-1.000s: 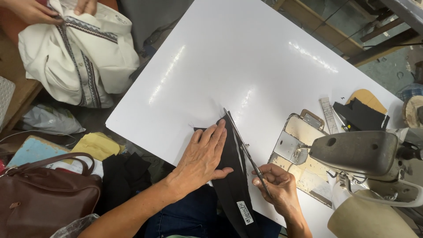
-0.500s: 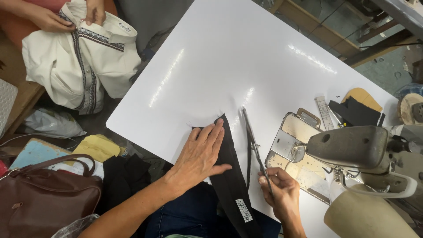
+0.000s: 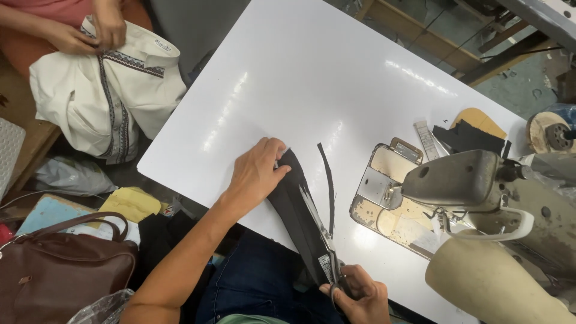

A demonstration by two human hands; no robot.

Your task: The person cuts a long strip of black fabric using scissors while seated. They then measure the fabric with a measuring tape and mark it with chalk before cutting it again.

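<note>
On a glossy white rectangular table, the person's left hand presses flat on the far end of a long black fabric piece that runs toward the near edge. The right hand, at the near edge, grips metal scissors whose blades lie along the fabric's right side. Just right of the blades lies a thin black cut strip, apart from the main piece. Further right stands a grey worn sewing machine over its scuffed metal plate. At far left, another person's hands hold a cream embroidered garment. Near left sits a brown leather handbag.
</note>
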